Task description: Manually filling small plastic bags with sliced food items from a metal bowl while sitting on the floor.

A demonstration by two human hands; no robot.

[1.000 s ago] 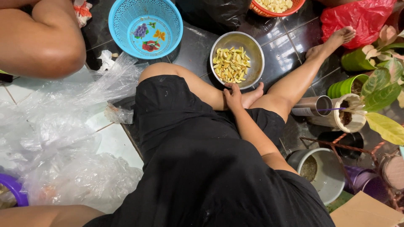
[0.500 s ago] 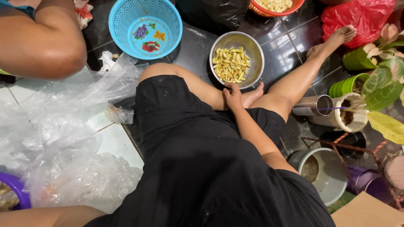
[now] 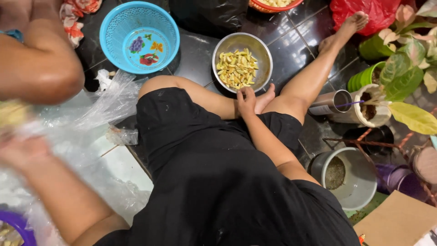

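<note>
Right hand [image 3: 246, 98] is resting flat, grip loose and holding nothing, beside a round steel bowl [image 3: 241, 64] of pale cut pieces. Left hand [image 3: 20, 150] is blurring over crinkled clear plastic [image 3: 91, 114]; its grip is unreadable.

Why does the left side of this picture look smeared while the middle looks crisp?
In the head view, the left hand is streaked with motion blur over the clear plastic bag; the right hand, resting by the foot, and the steel bowl of yellow pieces are sharp; the dark floor tiles show glossy reflections.
</note>
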